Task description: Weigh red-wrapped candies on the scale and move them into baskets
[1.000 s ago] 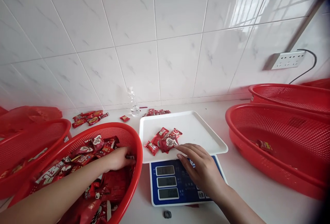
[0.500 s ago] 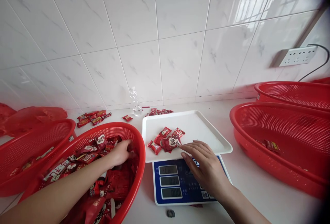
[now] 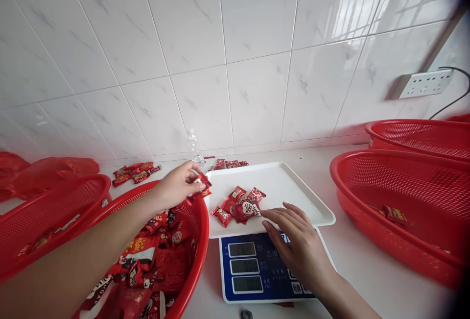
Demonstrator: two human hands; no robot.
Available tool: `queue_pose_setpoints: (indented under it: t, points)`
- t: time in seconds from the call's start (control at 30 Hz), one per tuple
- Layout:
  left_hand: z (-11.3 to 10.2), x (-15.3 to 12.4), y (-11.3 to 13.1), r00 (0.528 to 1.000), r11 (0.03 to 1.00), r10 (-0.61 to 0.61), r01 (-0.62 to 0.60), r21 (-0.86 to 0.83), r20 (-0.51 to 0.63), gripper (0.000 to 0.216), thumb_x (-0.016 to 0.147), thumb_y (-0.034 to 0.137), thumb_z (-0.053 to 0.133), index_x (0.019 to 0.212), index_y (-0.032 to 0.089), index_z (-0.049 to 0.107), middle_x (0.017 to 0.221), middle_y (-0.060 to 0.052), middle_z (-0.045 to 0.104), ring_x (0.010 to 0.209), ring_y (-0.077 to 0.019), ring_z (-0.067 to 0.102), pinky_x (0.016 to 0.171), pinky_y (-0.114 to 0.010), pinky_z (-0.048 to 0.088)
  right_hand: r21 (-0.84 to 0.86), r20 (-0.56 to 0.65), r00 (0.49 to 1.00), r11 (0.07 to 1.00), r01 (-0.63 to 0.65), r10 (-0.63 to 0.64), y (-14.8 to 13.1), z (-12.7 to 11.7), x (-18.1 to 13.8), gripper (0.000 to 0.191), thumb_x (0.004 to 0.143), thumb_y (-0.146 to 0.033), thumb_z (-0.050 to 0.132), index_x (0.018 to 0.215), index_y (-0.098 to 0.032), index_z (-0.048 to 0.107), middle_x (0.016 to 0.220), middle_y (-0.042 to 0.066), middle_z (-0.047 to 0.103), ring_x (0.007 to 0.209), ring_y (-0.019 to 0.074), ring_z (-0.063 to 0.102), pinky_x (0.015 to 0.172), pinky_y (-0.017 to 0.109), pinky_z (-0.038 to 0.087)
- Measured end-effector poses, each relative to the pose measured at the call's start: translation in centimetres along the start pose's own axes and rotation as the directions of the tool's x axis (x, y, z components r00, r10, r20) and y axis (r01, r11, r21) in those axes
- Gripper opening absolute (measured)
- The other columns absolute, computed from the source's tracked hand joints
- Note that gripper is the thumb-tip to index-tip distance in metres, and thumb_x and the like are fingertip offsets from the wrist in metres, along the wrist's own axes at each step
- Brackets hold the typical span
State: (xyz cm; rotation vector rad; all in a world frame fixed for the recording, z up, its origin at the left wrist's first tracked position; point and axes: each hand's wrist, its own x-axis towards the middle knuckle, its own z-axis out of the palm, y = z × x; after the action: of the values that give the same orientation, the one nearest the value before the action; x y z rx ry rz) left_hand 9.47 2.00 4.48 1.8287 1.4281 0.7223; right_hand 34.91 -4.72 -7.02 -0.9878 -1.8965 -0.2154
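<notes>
Above the rim of a red basket (image 3: pixel 200 253) my left hand (image 3: pixel 178 185) pinches red candy packets (image 3: pixel 200 187); how many is unclear. Wrapped candies (image 3: pixel 157 253) fill that basket. A small pile of red candy packets (image 3: pixel 246 209) lies on the white tray (image 3: pixel 286 182) of a blue weighing scale (image 3: pixel 244 265). My right hand (image 3: pixel 290 231) hovers over the tray's front edge and the scale's panel, its fingers stretched and holding nothing. The fingertips come close to the pile.
Two more red baskets (image 3: pixel 404 240) (image 3: pixel 422 128) stand at the right, another red basket (image 3: pixel 90 196) at far left. Loose packets (image 3: pixel 135 172), a plastic bottle (image 3: pixel 194 147) and red bags (image 3: pixel 62 177) sit by the tiled wall. A power strip (image 3: pixel 426 84) hangs there.
My left hand has come up out of the candy-filled basket with red packets and moved toward the tray. The right hand stays nearly where it was. The view has tilted slightly.
</notes>
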Motion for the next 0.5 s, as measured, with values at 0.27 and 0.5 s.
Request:
queue_pose_setpoints:
  t: [0.27,0.5]
  points:
    - [4.9,3.1,-0.9,0.977,0.99,-0.004,-0.027,0.139,0.214,0.039,0.07,0.02,0.061,0.108,0.019,0.053,0.085,-0.002,0.064,0.074,-0.0167,0.061,0.066,-0.028,0.047,0.033,0.009,1.0,0.999,-0.006,0.006,0.2,0.2,-0.1,0.015,0.09,-0.019,0.049,0.102,-0.022,0.057,0.086,0.003,0.07,0.077,0.0153,0.066,0.087,0.042,0.047]
    - [5.3,2.4,-0.9,0.982,0.931,0.012,-0.081,0.356,0.191,0.045,0.084,0.037,0.051,0.126,0.02,0.047,0.132,-0.011,0.051,0.116,-0.0258,0.051,0.096,-0.037,0.04,0.064,0.038,0.999,0.998,-0.004,0.001,0.1,0.0,0.0,0.016,0.09,-0.017,0.049,0.103,-0.021,0.055,0.086,0.003,0.069,0.078,0.0144,0.064,0.089,0.042,0.045]
